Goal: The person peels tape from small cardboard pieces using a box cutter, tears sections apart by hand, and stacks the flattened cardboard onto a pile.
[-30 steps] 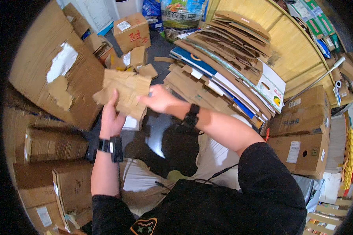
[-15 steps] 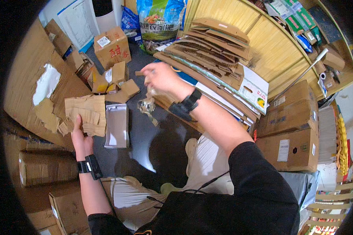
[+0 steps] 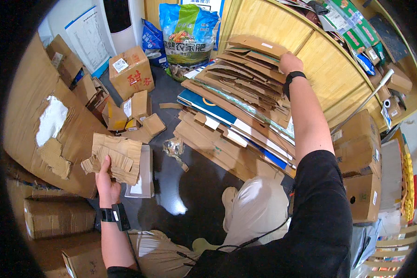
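My left hand [image 3: 107, 183] is closed on torn pieces of flattened corrugated cardboard [image 3: 123, 155], thumb on top. They hang over a shallow, open grey-white box [image 3: 146, 178] on the floor. Far to the right, my right hand [image 3: 290, 63] is at the right edge of a tall pile of flattened cardboard [image 3: 252, 74]. Its fingers look curled round the upper sheets, though the fingertips are hidden. Crumpled clear tape [image 3: 173, 147] lies on the dark floor between my arms. A short cardboard strip [image 3: 170, 105] lies farther off.
Small opened boxes [image 3: 136, 104] and a taped carton [image 3: 130, 74] stand at the back left. Behind the pile are a blue-green plastic sack [image 3: 190, 34] and wooden cabinet doors [image 3: 282, 28]. A large torn carton [image 3: 78, 139] leans at left; stacked cartons [image 3: 356, 153] stand at right.
My right hand has moved right and away from above the floor strip to the pile's right edge. My left hand keeps the cardboard. The view has shifted, showing the scene lower.
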Action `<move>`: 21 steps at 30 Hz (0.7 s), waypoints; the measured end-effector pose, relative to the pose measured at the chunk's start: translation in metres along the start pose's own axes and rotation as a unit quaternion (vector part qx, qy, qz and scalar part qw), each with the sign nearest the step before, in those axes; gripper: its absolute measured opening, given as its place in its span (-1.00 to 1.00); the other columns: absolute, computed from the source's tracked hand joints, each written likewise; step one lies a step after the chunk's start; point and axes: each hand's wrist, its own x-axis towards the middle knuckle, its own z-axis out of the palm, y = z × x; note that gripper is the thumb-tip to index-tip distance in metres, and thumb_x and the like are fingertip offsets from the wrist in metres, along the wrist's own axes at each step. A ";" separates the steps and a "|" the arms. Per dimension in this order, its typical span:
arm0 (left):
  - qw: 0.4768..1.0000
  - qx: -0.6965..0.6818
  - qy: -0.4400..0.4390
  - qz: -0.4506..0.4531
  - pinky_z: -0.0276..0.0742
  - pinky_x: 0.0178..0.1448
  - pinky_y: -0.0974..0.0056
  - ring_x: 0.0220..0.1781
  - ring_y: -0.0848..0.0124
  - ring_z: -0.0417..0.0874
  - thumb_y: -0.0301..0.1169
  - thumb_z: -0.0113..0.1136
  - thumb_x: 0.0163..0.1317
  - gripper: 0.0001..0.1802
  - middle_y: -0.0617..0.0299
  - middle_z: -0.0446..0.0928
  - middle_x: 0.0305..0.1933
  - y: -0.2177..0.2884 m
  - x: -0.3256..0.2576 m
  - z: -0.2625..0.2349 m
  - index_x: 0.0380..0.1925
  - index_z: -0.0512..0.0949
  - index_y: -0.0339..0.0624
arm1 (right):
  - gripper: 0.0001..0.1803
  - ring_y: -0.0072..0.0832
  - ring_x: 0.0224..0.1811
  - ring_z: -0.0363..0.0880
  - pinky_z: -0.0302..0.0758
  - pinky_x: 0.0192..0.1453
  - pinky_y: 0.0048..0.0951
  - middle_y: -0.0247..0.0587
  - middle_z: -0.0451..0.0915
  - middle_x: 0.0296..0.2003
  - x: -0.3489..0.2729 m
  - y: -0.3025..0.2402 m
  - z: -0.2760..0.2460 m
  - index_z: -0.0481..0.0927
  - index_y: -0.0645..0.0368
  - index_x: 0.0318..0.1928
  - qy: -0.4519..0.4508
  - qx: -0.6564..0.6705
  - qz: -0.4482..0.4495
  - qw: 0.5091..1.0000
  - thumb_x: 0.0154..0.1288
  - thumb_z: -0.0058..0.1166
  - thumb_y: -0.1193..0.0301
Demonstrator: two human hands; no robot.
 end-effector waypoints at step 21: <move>0.914 0.380 -0.100 0.104 0.55 0.19 0.08 0.11 0.21 0.60 -0.45 0.17 0.28 -0.57 0.08 0.55 0.10 0.011 -0.009 -0.036 0.15 0.42 -0.28 | -0.81 -0.11 -0.16 0.64 0.60 -0.07 -0.23 -0.04 0.64 -0.26 0.050 0.000 0.000 0.55 0.18 -0.15 0.171 -0.099 -0.184 0.963 0.33 -0.14 0.50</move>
